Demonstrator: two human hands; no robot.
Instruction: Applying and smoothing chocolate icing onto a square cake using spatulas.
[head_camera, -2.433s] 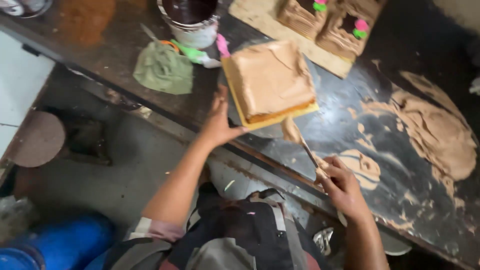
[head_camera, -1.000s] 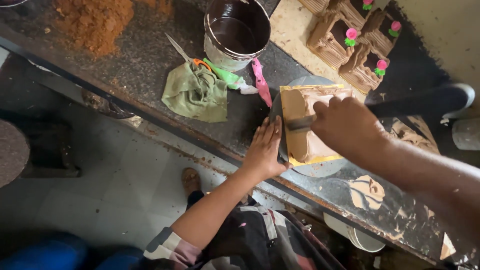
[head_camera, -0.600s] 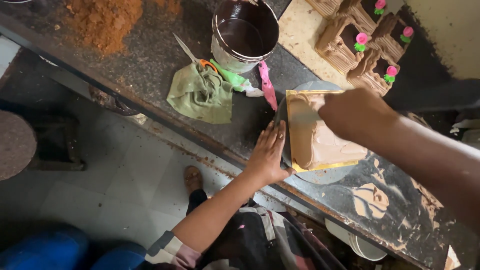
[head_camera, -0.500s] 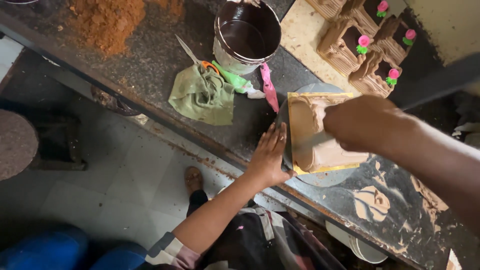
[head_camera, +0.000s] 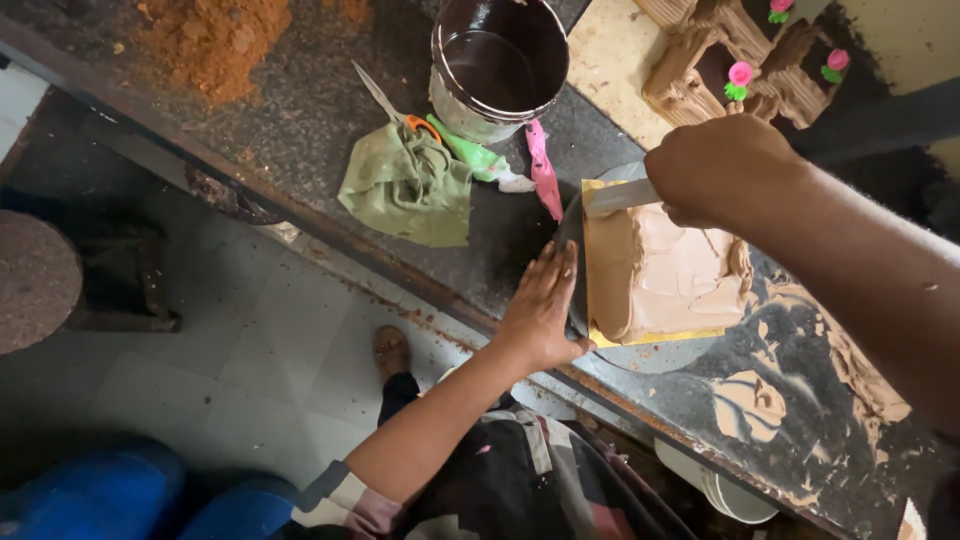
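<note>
A: Containers first?

B: One metal pot (head_camera: 497, 65), past the cake's far-left corner, dark glossy liquid inside, looks like chocolate. Nothing else open.

A: The cake?

B: Square cake (head_camera: 660, 270) on a yellow board, sitting on a round turntable (head_camera: 640, 352) at the near edge of the dark counter (head_camera: 300, 130). Coated in light-brown cream, top streaked and uneven, ridges near the right side.

A: Hands?

B: Left hand (head_camera: 541, 308) spread flat, fingers open, palm pressed on the turntable rim just left of the cake, gripping nothing. Right hand (head_camera: 722, 168) closed around the handle of a spatula (head_camera: 620, 196); blade lies flat on the cake's far edge.

A: Around it?

B: Green cloth (head_camera: 408, 188) left of the cake, with scissors (head_camera: 395, 108) and a pink piping bag (head_camera: 542, 170) between cloth and cake. Brown powder pile (head_camera: 215, 40) far left. Finished chocolate cakes with pink flowers (head_camera: 745, 60) beyond the cake. Cream smears (head_camera: 850, 360) right of it. The right forearm covers the cake's right corner, so can't tell the finish there.
</note>
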